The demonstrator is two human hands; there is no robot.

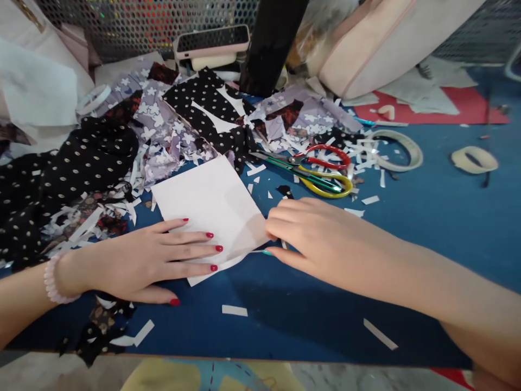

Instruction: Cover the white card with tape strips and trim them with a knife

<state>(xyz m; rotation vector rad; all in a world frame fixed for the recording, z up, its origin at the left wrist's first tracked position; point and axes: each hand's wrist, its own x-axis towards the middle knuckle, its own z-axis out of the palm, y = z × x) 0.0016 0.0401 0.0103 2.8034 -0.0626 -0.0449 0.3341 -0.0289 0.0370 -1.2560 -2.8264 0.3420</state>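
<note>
A square white sheet of paper (pixel 215 201) lies at an angle on the blue tabletop. My left hand (pixel 150 258) rests flat on its lower left part, fingers spread. At the sheet's right corner, my right hand (pixel 301 233) has its fingers curled in, with the thumb at a thin white edge that lifts away along the near side. Whether that edge is a separate layer or the sheet itself, I cannot tell. Beyond my right hand lie scissors (pixel 325 187) with red and yellow handles, together with a slim green tool (pixel 311 178).
Patterned fabric scraps (pixel 89 157) and white paper strips heap along the left and back. Two tape rolls (pixel 415 155) (pixel 474 159) lie at right. A phone (pixel 214 42), a black post (pixel 272 49) and a pale bag (pixel 366 49) stand behind. The table's front edge runs below my hands.
</note>
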